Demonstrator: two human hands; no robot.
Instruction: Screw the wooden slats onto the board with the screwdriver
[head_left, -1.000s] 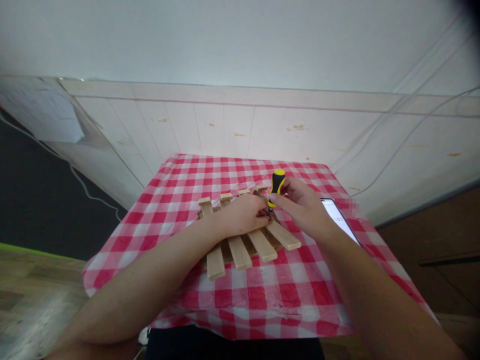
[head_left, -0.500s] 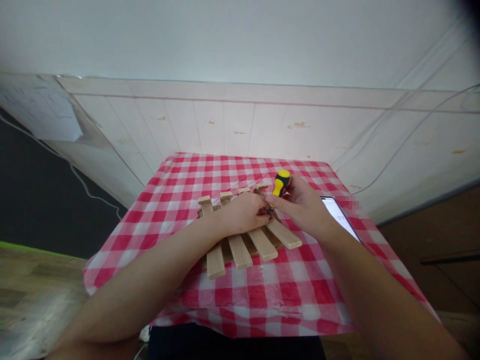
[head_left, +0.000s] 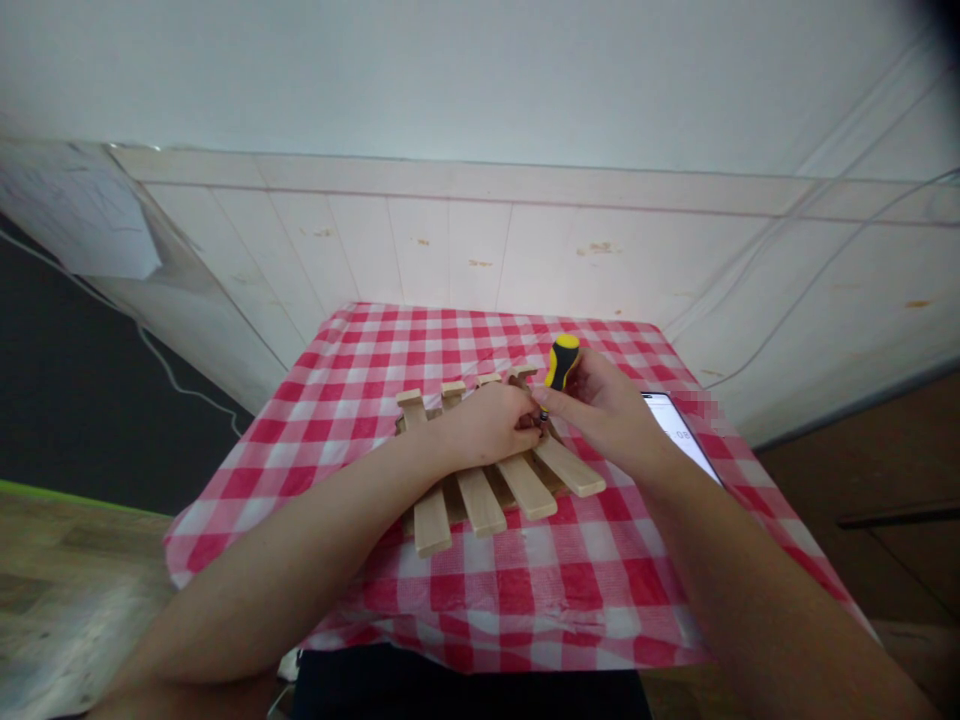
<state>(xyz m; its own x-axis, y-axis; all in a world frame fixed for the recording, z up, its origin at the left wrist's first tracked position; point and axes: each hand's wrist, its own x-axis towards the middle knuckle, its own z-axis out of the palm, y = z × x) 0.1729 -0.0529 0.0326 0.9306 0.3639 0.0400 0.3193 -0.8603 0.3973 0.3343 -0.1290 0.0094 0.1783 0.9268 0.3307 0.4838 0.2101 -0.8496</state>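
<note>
A wooden slatted piece (head_left: 525, 488) of several pale slats on crosspieces lies on the checked tablecloth. My right hand (head_left: 596, 402) grips a short yellow-and-black screwdriver (head_left: 562, 362) by its handle, tip pointing down at the rightmost slat. Across the slats rests my left hand (head_left: 495, 425), its fingers curled close together around the screwdriver's tip. What those fingers pinch, if anything, is too small and covered to make out.
A phone (head_left: 682, 435) with a lit screen lies right of my right hand, partly behind the forearm. The red-and-white tablecloth (head_left: 300, 480) covers a small table against a white panelled wall (head_left: 420, 250). Paper (head_left: 97, 220) hangs at the left, and cables run along both sides.
The screwdriver handle has turned, with more of its black side showing now. My left hand has stayed in place on the slats.
</note>
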